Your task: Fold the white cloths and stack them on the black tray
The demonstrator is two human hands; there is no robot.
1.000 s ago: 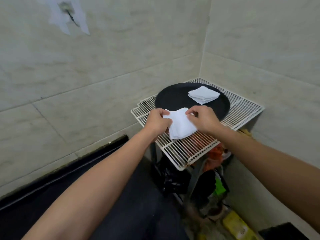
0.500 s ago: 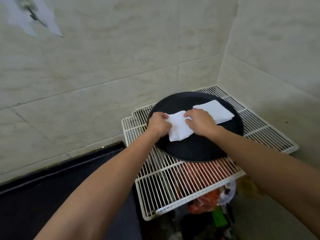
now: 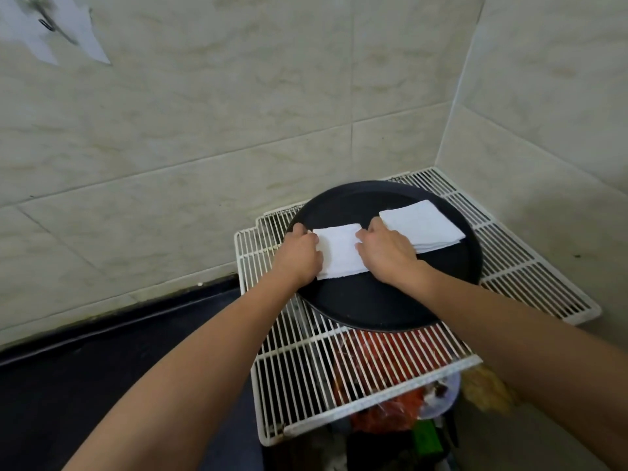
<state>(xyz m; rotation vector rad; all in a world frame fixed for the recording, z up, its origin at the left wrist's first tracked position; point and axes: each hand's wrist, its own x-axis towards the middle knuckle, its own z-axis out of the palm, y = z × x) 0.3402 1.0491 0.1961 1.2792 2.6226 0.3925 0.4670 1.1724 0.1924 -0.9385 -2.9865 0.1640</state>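
Note:
A round black tray [image 3: 367, 300] lies on a white wire rack [image 3: 306, 379] in the wall corner. A stack of folded white cloths [image 3: 424, 224] sits on the tray's far right part. Just left of that stack, a smaller folded white cloth [image 3: 339, 254] is low over the tray's left half; whether it touches the tray is unclear. My left hand [image 3: 300, 258] grips its left edge with curled fingers. My right hand [image 3: 387, 254] pinches its right edge and partly covers the near corner of the stack.
Tiled walls close in behind and to the right of the rack. Red and green bags and clutter [image 3: 390, 413] show under the rack. A dark floor or ledge [image 3: 85, 368] stretches to the left.
Both hands have carried the folded cloth from above the rack's front onto the tray, up beside the stack. The view has come closer and higher over the tray.

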